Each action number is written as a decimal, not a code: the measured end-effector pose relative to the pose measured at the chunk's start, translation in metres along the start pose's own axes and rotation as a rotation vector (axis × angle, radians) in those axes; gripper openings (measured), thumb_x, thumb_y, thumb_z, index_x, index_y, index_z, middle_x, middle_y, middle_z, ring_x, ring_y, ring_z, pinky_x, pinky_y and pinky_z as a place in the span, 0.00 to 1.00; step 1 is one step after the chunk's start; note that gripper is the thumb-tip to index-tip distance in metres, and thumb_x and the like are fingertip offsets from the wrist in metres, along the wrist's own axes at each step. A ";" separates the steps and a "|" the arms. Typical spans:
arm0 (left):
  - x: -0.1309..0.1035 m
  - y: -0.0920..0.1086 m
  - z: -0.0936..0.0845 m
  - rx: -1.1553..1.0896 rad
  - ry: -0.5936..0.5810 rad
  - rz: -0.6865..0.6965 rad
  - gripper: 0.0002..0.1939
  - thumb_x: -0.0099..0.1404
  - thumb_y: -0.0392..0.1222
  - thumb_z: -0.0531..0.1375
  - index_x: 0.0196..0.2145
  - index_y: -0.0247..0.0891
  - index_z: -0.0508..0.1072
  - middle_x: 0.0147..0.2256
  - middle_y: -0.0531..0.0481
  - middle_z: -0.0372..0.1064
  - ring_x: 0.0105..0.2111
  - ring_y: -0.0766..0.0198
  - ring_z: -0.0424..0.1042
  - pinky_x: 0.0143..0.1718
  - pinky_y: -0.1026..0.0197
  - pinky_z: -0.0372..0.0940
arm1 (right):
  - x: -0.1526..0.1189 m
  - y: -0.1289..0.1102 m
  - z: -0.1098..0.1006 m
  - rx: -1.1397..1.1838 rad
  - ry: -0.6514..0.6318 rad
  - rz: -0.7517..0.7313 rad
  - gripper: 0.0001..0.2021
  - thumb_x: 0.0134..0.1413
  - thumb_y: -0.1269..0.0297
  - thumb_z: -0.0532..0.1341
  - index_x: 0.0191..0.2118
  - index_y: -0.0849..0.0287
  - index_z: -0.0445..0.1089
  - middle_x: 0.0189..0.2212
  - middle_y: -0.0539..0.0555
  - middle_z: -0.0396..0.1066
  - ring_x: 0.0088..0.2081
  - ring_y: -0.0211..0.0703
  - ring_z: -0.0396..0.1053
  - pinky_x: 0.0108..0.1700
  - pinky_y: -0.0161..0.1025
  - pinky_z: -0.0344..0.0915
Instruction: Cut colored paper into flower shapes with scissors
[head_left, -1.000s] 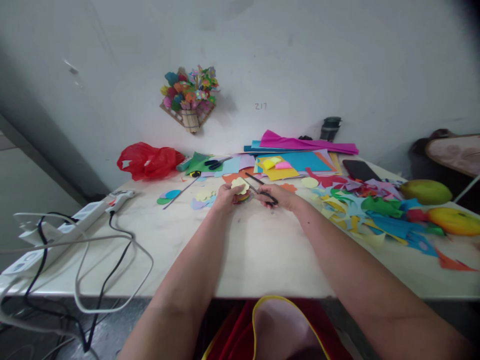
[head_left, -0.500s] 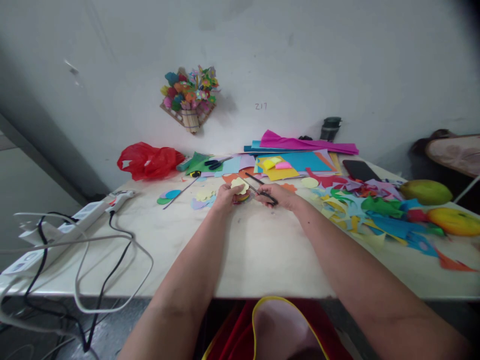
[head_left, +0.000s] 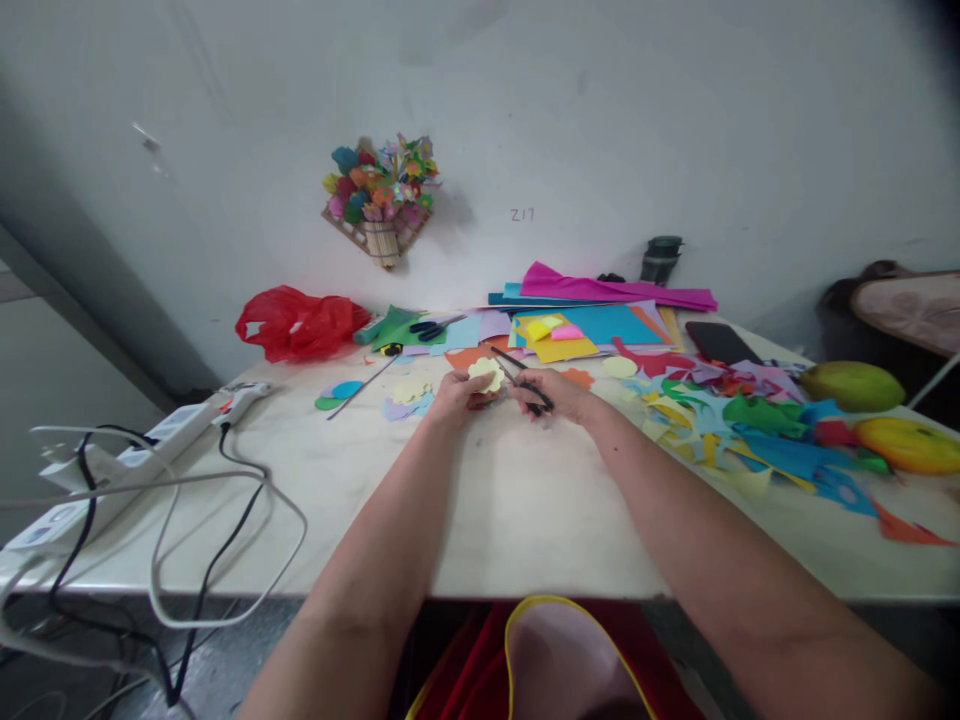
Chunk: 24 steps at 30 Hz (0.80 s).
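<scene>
Between thumb and fingers, my left hand (head_left: 455, 396) pinches a pale yellow scalloped paper flower (head_left: 486, 375). My right hand (head_left: 551, 392) is closed round the dark handles of a pair of scissors (head_left: 538, 402). The scissor blades are spread and point up and left, with the flower's right edge beside the lower blade. Under the flower, colored paper pieces partly show beside my left fingers. More pale yellow cutouts (head_left: 411, 390) lie left of my left hand, and a pale yellow disc (head_left: 619, 367) rests to the right of my right hand.
Colored paper sheets (head_left: 622, 323) and a second pair of scissors (head_left: 431, 328) lie at the back. Paper scraps (head_left: 787, 450), a phone (head_left: 721, 343) and a yellow fruit (head_left: 909, 444) are on the right. A red bag (head_left: 300, 325) and a power strip (head_left: 112, 480) with cables sit left.
The yellow flower has shifted slightly right, closer to the scissors, and its outline is turned a little. The left fingers moved with it. The right hand stays nearly in place.
</scene>
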<state>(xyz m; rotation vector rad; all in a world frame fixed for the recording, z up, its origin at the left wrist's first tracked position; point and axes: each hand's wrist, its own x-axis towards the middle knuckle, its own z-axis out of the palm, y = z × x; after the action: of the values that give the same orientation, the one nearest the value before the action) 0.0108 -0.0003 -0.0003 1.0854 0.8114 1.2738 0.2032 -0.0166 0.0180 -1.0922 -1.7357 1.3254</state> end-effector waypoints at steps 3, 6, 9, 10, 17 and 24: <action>0.000 0.000 0.000 0.036 0.004 -0.006 0.18 0.41 0.43 0.76 0.27 0.31 0.77 0.25 0.45 0.74 0.21 0.67 0.70 0.25 0.64 0.66 | 0.001 0.001 0.000 0.006 0.009 0.003 0.10 0.52 0.62 0.67 0.31 0.61 0.67 0.18 0.48 0.69 0.16 0.33 0.65 0.15 0.28 0.53; -0.002 0.002 0.003 0.014 0.009 0.001 0.19 0.40 0.42 0.76 0.28 0.32 0.77 0.26 0.46 0.75 0.23 0.65 0.72 0.25 0.64 0.66 | 0.000 0.000 0.000 0.006 0.015 0.017 0.09 0.53 0.63 0.67 0.31 0.61 0.67 0.17 0.47 0.68 0.15 0.33 0.64 0.15 0.29 0.55; -0.004 0.005 0.005 -0.007 -0.002 0.009 0.18 0.40 0.44 0.76 0.27 0.32 0.77 0.26 0.45 0.75 0.24 0.64 0.72 0.26 0.63 0.67 | 0.000 -0.002 0.001 -0.003 0.021 0.027 0.09 0.53 0.64 0.67 0.31 0.61 0.67 0.17 0.47 0.68 0.15 0.33 0.63 0.16 0.28 0.56; -0.004 0.005 0.006 -0.009 -0.008 0.009 0.18 0.40 0.44 0.75 0.26 0.32 0.77 0.26 0.45 0.75 0.24 0.64 0.72 0.26 0.63 0.67 | -0.001 -0.002 0.001 -0.005 0.022 0.030 0.09 0.53 0.64 0.67 0.31 0.61 0.67 0.17 0.47 0.68 0.15 0.33 0.63 0.16 0.28 0.56; -0.001 0.000 0.000 0.051 -0.056 -0.021 0.21 0.39 0.47 0.76 0.27 0.32 0.77 0.26 0.43 0.75 0.23 0.63 0.72 0.26 0.62 0.64 | -0.001 -0.002 0.001 0.002 0.019 0.019 0.09 0.52 0.65 0.68 0.29 0.60 0.67 0.16 0.47 0.67 0.15 0.32 0.62 0.15 0.28 0.55; -0.003 0.003 0.002 0.027 -0.058 -0.035 0.22 0.39 0.48 0.77 0.27 0.32 0.77 0.27 0.43 0.76 0.23 0.63 0.72 0.29 0.59 0.68 | -0.005 -0.009 0.003 -0.029 0.028 0.056 0.08 0.53 0.65 0.67 0.30 0.61 0.67 0.16 0.46 0.67 0.15 0.31 0.61 0.15 0.28 0.53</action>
<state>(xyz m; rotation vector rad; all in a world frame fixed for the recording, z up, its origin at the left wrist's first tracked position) 0.0114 -0.0036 0.0028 1.1204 0.8020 1.1999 0.2010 -0.0237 0.0263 -1.1776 -1.7200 1.3167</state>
